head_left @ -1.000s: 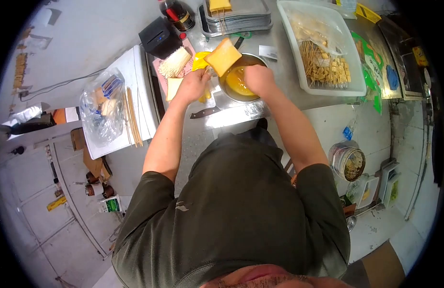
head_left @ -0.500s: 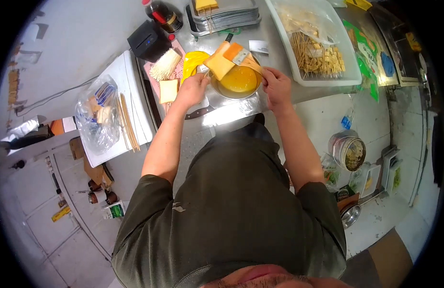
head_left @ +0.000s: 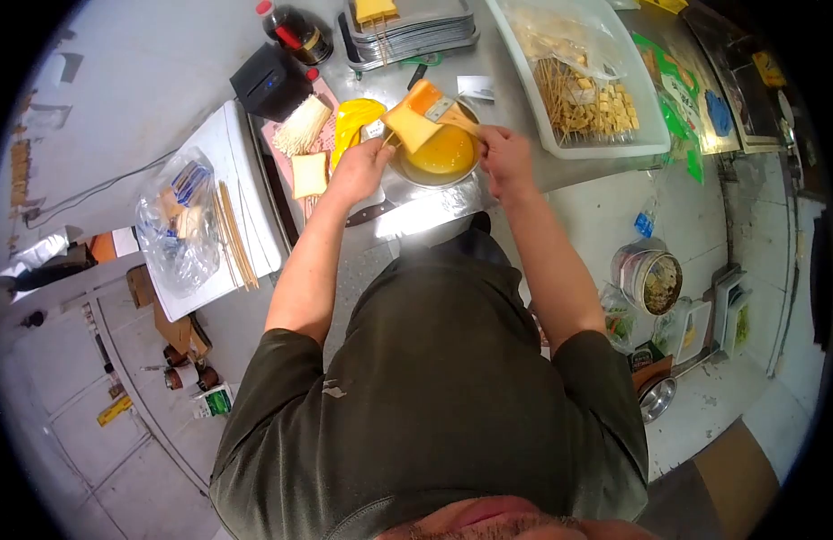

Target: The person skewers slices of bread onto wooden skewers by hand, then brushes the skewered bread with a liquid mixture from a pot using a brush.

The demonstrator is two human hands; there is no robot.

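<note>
My left hand is closed around the sticks of a skewered bread slice, which it holds tilted over a metal bowl. Yellow liquid resembling beaten egg lies in the bowl. In my right hand is the wooden handle of a flat brush with a metal band. Its orange-looking bristles rest against the upper part of the bread. Left of the bowl, another skewered bread slice lies near a bundle of enoki mushrooms and a yellow bag.
Stacked metal trays stand behind the bowl, near a dark sauce bottle and a black box. A white bin with many skewers is at the right. On a white surface at left lie bare sticks and a plastic bag.
My right hand has moved slightly left, and the brush has shifted a little across the bread. My left hand keeps its hold. The whole view has shifted slightly.
</note>
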